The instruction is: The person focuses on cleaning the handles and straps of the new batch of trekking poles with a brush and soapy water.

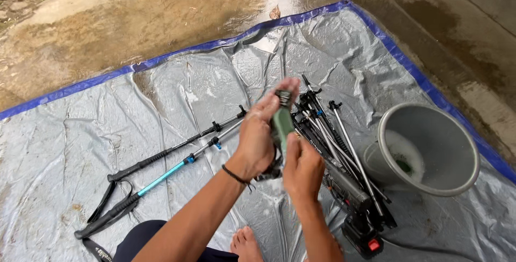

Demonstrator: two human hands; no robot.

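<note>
My left hand grips the upper part of a green trekking-pole handle, fingers curled near its black top. My right hand holds the lower part of the same handle, just below the left. Both hands hover above a bundle of several folded black-and-silver trekking poles lying on a grey tarp. A black band circles my left wrist.
Two trekking poles, one black and one with a blue shaft, lie to the left. A grey bucket with soapy water lies tilted at right. A black-and-red device sits near my right forearm. My bare foot rests below. Wet concrete surrounds the blue-edged tarp.
</note>
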